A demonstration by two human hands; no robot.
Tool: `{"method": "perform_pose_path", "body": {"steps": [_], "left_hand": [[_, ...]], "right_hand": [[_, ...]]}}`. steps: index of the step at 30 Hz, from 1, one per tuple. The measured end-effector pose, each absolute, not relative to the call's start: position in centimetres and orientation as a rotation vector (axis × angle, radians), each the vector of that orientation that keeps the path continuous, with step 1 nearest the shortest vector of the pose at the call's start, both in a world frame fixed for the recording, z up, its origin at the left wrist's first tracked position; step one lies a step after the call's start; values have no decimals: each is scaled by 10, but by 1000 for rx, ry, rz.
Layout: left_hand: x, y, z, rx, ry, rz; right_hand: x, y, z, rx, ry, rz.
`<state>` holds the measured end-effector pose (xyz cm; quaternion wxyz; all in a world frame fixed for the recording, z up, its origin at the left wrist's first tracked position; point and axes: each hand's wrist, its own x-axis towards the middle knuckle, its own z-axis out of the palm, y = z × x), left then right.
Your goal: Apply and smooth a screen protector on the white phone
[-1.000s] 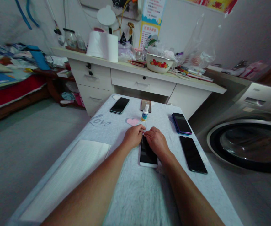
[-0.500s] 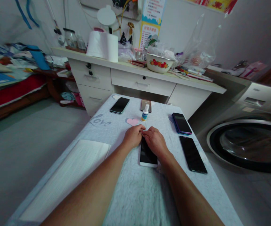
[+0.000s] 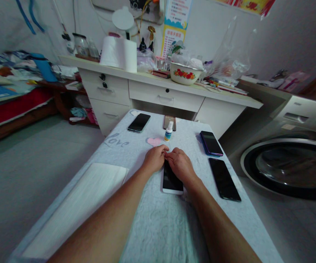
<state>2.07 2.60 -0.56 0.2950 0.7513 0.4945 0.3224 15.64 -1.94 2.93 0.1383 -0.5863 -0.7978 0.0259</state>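
Observation:
A white-edged smartphone [image 3: 172,180] with a dark screen lies flat on the cloth-covered table [image 3: 163,226] in front of me. At its far end my left hand [image 3: 155,157] is closed, with its fingertips at the phone's top edge. My right hand [image 3: 179,162] rests over the phone's upper right part, fingers curled in and meeting the left fingertips. Whatever the fingertips may pinch is hidden. Just beyond the hands stands a small white spray bottle [image 3: 168,132] with a blue and yellow label.
Other phones lie around: a black phone [image 3: 139,122] at far left, a brownish one [image 3: 169,123] behind the bottle, a stacked pair [image 3: 212,143] and a long black phone [image 3: 224,179] at right. White sheets [image 3: 83,204] lie left. A desk [image 3: 158,95] and washing machine [image 3: 289,146] stand beyond.
Both hands stay in nearly the same place at the phone's top end. The whole view has shifted very slightly.

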Motion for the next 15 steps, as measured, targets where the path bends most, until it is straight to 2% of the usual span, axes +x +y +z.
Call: {"method": "perform_pose_path", "body": {"steps": [15], "left_hand": [[21, 26, -6, 2010, 1326, 853]], "right_hand": [[155, -18, 30, -1695, -2282, 100]]}}
